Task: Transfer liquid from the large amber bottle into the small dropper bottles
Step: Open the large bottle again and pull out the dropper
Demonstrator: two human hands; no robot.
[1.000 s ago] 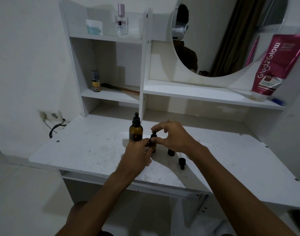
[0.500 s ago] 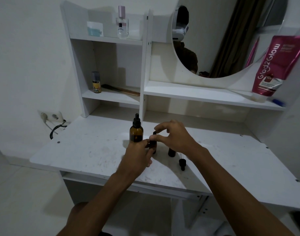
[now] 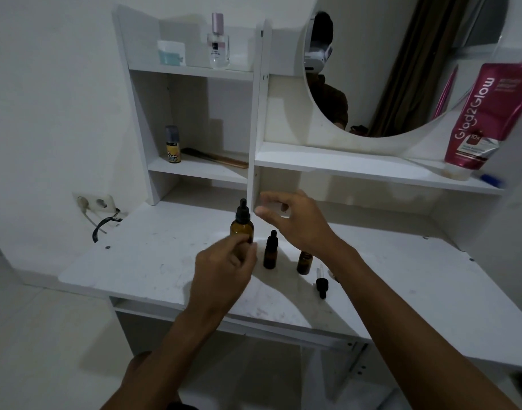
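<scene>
The large amber bottle (image 3: 242,224) stands upright on the white tabletop (image 3: 153,261), its black dropper cap on. The left hand (image 3: 224,267) is at its lower body with fingers (image 3: 239,247) curled against the glass; it seems to grip the bottle, though motion blur makes the contact hard to judge. The right hand (image 3: 295,223) hovers just right of the bottle's cap, its fingers spread in a loose open curve and holding nothing. Just right of the big bottle stand 2 small ones: a capped dropper bottle (image 3: 270,251) and, beyond it, an uncapped small bottle (image 3: 304,263) partly behind the right wrist. A loose dropper cap (image 3: 321,284) lies on the tabletop in front of that open bottle.
</scene>
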